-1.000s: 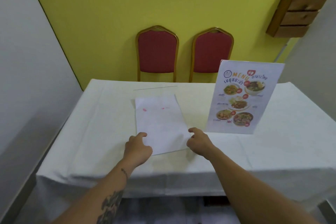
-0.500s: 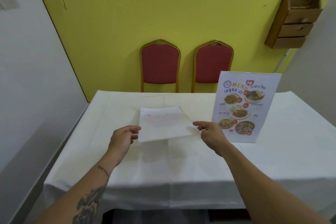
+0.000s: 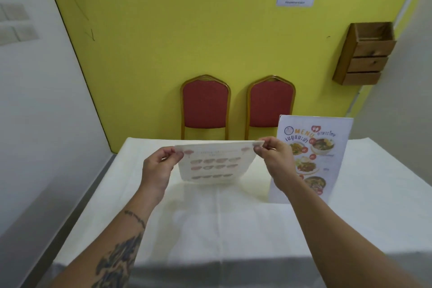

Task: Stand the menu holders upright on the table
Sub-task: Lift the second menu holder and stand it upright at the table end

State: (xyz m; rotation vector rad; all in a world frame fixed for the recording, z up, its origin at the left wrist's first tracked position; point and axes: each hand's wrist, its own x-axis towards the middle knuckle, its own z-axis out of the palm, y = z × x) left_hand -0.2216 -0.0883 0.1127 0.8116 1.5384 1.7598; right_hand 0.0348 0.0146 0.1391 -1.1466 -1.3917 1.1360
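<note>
Both hands hold one menu holder (image 3: 216, 162) up over the middle of the worktop (image 3: 233, 224), which is draped in a white cloth. The left hand (image 3: 159, 168) pinches the holder's top left corner between thumb and fingers, and the right hand (image 3: 274, 159) pinches the top right corner the same way; each hand is closed only as far as that thin sheet allows. The holder is tipped steeply, its top edge towards the person and its printed face, with rows of small dish pictures, showing faintly. Whether its lower edge touches the cloth I cannot tell.

Just to the right, partly behind the right forearm, a second menu holder (image 3: 322, 147) stands upright on the worktop, its colourful page headed "MENU" facing the person. The two holders are near one another but apart.

Beyond the far edge of the worktop two red padded chairs (image 3: 205, 105) stand side by side against a yellow wall (image 3: 187, 30). A wooden box (image 3: 364, 54) hangs on that wall to the right.
</note>
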